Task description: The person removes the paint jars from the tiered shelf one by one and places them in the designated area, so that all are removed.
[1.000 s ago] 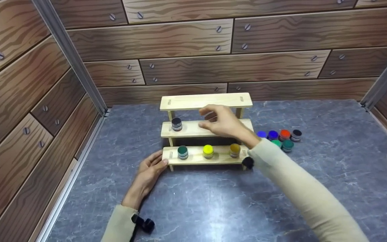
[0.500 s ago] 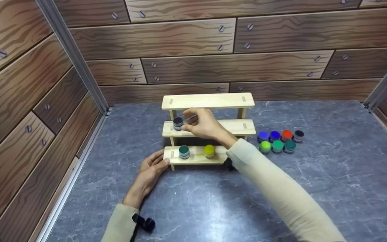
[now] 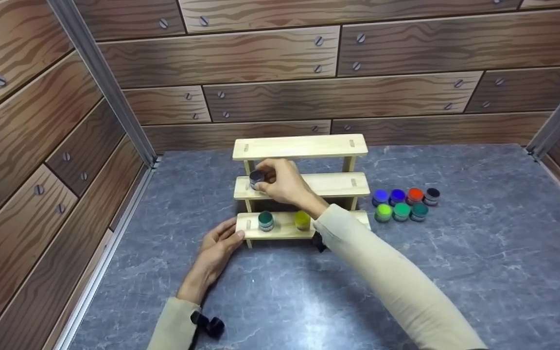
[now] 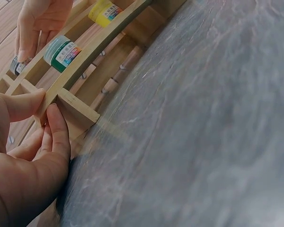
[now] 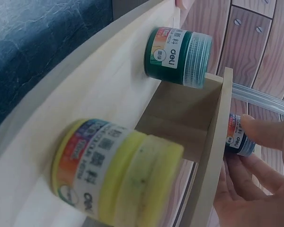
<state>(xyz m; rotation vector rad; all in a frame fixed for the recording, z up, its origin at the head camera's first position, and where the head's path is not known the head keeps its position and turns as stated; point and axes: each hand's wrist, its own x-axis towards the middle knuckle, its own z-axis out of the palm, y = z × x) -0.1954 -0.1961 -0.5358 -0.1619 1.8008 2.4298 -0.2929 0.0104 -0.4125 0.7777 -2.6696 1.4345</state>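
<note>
A three-step wooden display rack (image 3: 299, 147) stands on the grey marbled surface. My left hand (image 3: 217, 253) pinches the left end of its lowest step, with the thumb on top and fingers beneath in the left wrist view. On the middle step, at its left end, my right hand (image 3: 285, 182) holds a dark paint jar (image 3: 255, 180) between thumb and fingers. The jar's label shows in the right wrist view. A dark green paint jar (image 3: 265, 221) and a yellow paint jar (image 3: 302, 220) stand on the lowest step. My right sleeve covers part of that step.
To the right of the rack, several paint jars stand in two rows, among them a red jar (image 3: 414, 196), a black jar (image 3: 431, 196) and a lime green jar (image 3: 383, 213). Wood-patterned walls (image 3: 270, 58) enclose the back and sides.
My right hand has moved left along the middle step and now grips the dark jar. The sleeve has come over the ochre jar's place on the lowest step. My left hand stays put.
</note>
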